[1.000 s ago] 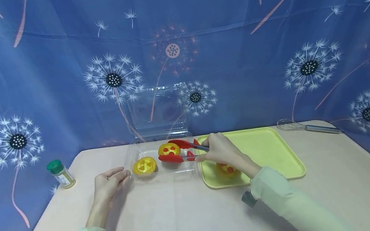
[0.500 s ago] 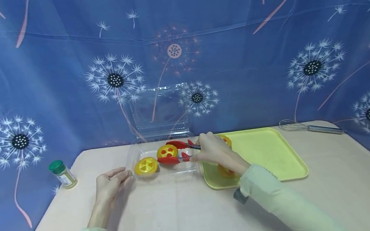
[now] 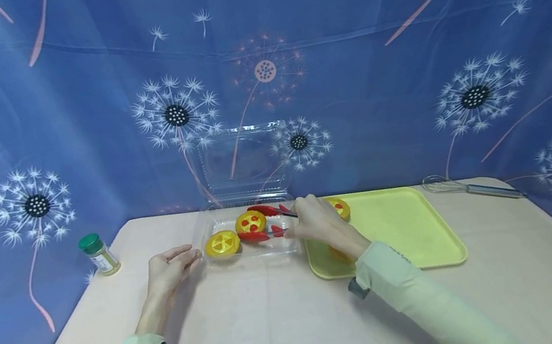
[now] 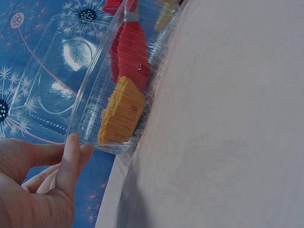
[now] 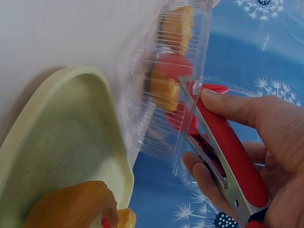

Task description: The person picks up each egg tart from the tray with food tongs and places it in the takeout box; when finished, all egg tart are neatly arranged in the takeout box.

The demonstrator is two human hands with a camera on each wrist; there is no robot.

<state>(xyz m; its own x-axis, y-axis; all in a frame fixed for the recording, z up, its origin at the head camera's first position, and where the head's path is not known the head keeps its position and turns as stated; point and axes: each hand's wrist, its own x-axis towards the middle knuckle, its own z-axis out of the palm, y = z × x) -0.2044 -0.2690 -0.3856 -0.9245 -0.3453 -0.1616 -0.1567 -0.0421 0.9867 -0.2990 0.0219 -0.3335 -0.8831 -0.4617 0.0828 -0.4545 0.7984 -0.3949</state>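
Observation:
My right hand grips red-tipped metal tongs by their red handles. Inside the open clear plastic container, the tongs' two red heads lie on either side of a yellow tart with red dots. To its left sits a plain yellow tart with a spoke pattern. My left hand pinches the container's near left rim between thumb and fingers; in the left wrist view its fingertips are at the corner. The container's lid stands up at the back.
A yellow tray lies right of the container, with a tart at its back left and another partly hidden under my right wrist. A whisk lies at the far right. A green-capped shaker jar stands at the left.
My right hand and the tongs have shifted left, and the red-dotted tart now sits closer to the plain one. A tart on the tray has come out from behind the hand.

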